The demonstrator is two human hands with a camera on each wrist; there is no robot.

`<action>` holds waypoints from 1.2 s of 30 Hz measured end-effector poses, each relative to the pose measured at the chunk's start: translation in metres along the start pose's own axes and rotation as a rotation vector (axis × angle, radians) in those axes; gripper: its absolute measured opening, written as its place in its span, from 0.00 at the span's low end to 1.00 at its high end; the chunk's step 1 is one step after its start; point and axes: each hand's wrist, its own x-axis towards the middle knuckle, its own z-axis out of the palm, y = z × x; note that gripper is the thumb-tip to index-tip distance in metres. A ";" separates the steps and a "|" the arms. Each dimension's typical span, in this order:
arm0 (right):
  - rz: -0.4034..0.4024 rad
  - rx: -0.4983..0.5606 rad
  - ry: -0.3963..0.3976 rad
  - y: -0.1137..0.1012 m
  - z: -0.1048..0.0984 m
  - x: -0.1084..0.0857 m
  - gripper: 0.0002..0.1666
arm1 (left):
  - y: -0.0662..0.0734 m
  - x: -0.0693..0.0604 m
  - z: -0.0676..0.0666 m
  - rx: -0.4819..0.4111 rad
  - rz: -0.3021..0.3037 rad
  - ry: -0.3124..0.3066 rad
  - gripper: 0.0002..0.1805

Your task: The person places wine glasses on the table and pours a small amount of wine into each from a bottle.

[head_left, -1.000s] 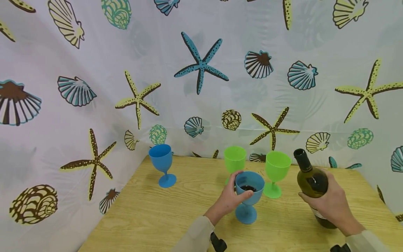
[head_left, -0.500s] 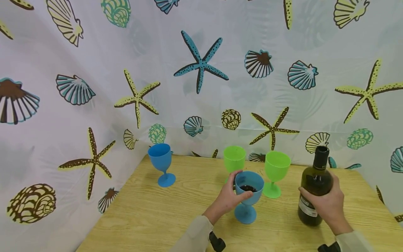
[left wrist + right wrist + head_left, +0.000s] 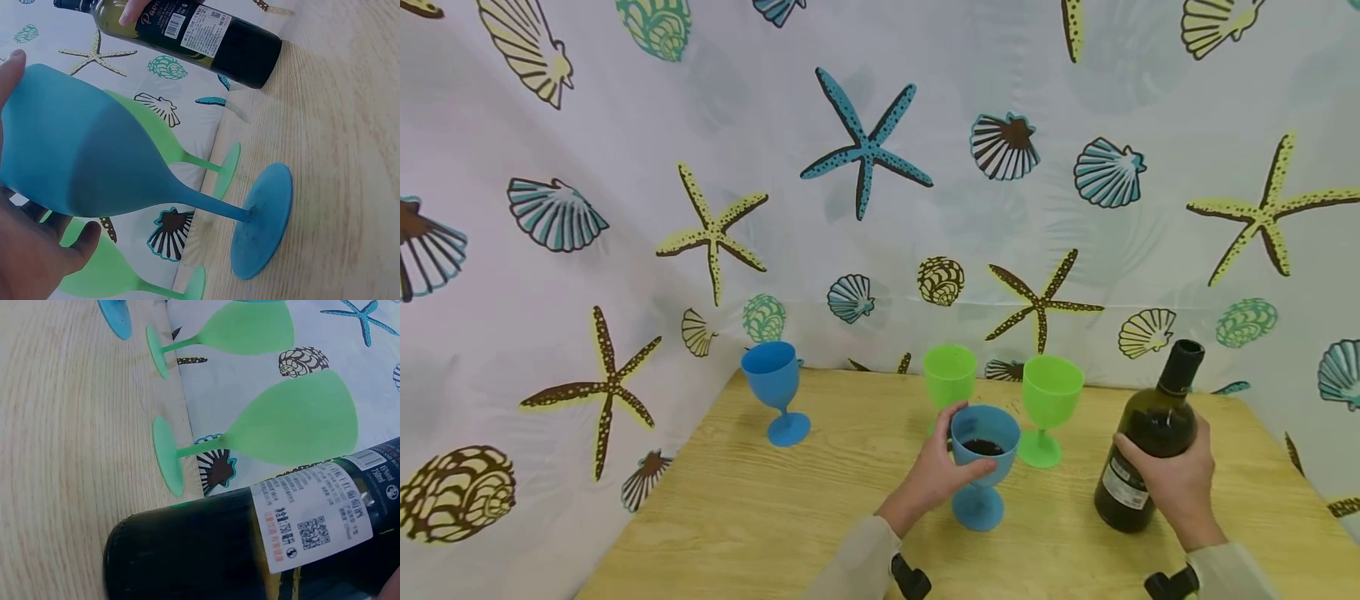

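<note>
My left hand grips the bowl of a blue goblet, thumb on the near side and fingers round the left. Dark liquid lies inside it, and its foot is on the table. My right hand holds a dark wine bottle round its body. The bottle has no visible cap and leans slightly, neck to the right. Its white back label shows in the right wrist view. I cannot tell whether its base touches the table. Two green goblets, a left one and a right one, stand behind the held goblet.
Another blue goblet stands at the back left of the wooden table. A white cloth printed with shells and starfish hangs behind and along the left side.
The bottle has swung from a leftward tilt through upright to a slight rightward lean, its base moving left. My left hand keeps holding the blue goblet. The head view has shifted slightly.
</note>
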 end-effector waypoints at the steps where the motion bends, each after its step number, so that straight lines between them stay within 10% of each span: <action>1: 0.003 0.000 0.000 0.000 0.000 0.001 0.55 | -0.003 0.001 0.001 0.009 0.002 0.010 0.49; 21: 0.004 0.006 -0.009 0.002 -0.001 0.003 0.55 | -0.012 0.004 -0.005 -0.037 0.019 0.061 0.47; 36: 0.026 0.013 -0.004 0.004 0.001 0.003 0.56 | -0.018 0.005 -0.065 -0.082 0.035 0.182 0.48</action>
